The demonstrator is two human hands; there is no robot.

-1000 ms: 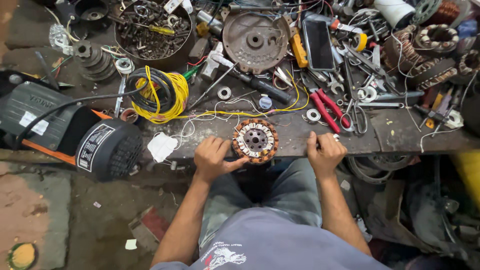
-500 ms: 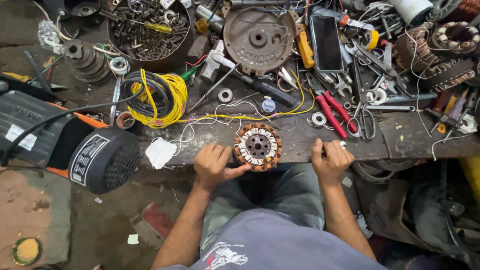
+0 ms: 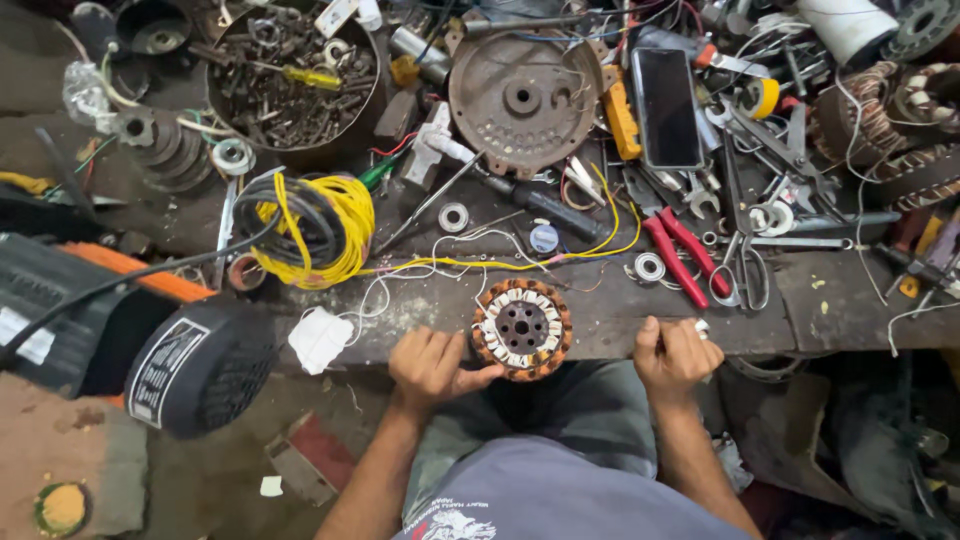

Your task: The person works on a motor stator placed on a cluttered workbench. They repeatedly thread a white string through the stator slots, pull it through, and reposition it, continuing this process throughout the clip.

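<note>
I see left hand half-curled, thumb touching the wound stator at the bench's near edge. Right hand is fisted just right of the stator, pinching something white; can't tell what. Red pliers lie beyond-right of the stator, yellow wire coil beyond-left.

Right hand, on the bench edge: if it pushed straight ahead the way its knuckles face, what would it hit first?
Probably the red-handled pliers. The right hand points up the bench, and their handles lie just ahead; a small washer sits beside that line. Depth is unclear.
</note>
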